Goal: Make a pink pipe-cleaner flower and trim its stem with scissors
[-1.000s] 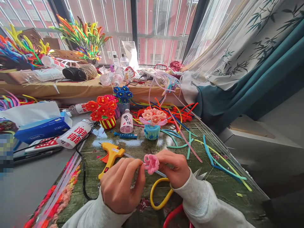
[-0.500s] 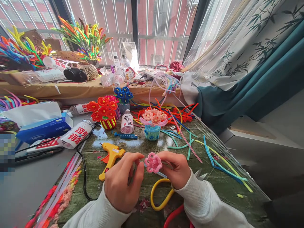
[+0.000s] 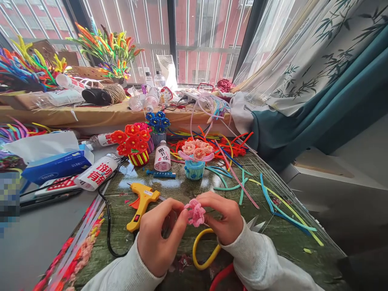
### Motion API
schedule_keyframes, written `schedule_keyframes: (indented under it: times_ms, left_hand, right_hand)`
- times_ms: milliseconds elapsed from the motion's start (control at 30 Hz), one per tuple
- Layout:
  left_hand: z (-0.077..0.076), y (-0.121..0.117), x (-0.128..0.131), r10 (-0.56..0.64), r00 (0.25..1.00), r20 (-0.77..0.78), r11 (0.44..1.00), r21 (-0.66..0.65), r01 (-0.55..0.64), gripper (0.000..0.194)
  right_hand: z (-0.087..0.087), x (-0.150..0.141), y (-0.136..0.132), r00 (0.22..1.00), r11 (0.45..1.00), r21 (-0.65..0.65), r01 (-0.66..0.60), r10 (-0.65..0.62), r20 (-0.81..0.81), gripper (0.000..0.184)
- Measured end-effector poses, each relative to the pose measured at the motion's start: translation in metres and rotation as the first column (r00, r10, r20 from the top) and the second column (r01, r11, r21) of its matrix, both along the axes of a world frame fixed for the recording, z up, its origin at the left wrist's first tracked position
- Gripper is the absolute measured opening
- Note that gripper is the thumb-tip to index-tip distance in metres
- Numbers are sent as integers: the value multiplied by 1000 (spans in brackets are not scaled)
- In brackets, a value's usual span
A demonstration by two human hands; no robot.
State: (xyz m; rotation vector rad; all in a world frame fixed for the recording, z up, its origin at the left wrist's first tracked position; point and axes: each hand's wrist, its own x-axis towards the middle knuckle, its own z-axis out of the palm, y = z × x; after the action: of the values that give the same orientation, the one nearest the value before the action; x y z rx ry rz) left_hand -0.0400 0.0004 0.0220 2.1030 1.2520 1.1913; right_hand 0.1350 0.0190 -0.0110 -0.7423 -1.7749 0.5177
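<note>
A pink pipe-cleaner flower (image 3: 195, 212) with looped petals is held up between my two hands, above the dark green tabletop (image 3: 121, 218). My left hand (image 3: 163, 232) pinches a petal on its left side between thumb and fingertips. Around its right and rear side my right hand (image 3: 222, 216) is closed, its fingertips partly hidden behind the petals. Just left of my hands lies a yellow hot glue gun (image 3: 142, 204). Beneath my right wrist are scissors with yellow and red handles (image 3: 197, 250), their blades (image 3: 256, 224) showing at the right.
Beyond my hands stand a blue pot of pink flowers (image 3: 194, 169), a small bottle (image 3: 162, 155) and a pot of red flowers (image 3: 138, 157). Loose pipe cleaners (image 3: 266, 198) lie at right. A black cord (image 3: 108, 226) runs at left, near a tissue pack (image 3: 57, 163).
My left hand has moved right and its fingertips now meet the flower, where before there was a gap. The flower has turned and sits slightly lower.
</note>
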Motion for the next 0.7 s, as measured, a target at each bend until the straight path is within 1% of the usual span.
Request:
schedule_keyframes:
  times_ms: [133, 267, 367, 433, 467, 533, 633, 700]
  left_hand:
    - [-2, 3, -4, -30, 1000, -4, 1000, -3, 30, 17]
    - [-2, 2, -5, -52, 999, 14, 998, -35, 52, 19]
    - [0, 0, -1, -16, 998, 61, 995, -98, 22, 20]
    - [2, -1, 1, -2, 996, 89, 991, -130, 14, 20]
    - [3, -1, 2, -3, 995, 97, 991, -135, 17, 19]
    - [3, -1, 2, -12, 995, 101, 992, -127, 25, 17]
    - [4, 1, 0, -57, 994, 90, 993, -101, 66, 16]
    - [4, 2, -2, -90, 993, 79, 991, -91, 97, 16]
  right_hand:
    - [1, 1, -2, 995, 990, 114, 83, -89, 54, 19]
    - [4, 2, -5, 969, 940, 292, 177, -218, 116, 17]
    - [5, 3, -6, 955, 894, 412, 176, -256, 147, 20]
    - [5, 2, -5, 962, 891, 430, 146, -230, 150, 22]
    - [4, 2, -5, 968, 903, 410, 129, -204, 144, 22]
    - [4, 0, -5, 984, 940, 327, 95, -139, 112, 23]
    - [2, -2, -5, 1000, 990, 141, 19, -21, 16, 21]
    - [1, -4, -7, 997, 999, 0, -40, 40, -64, 19]
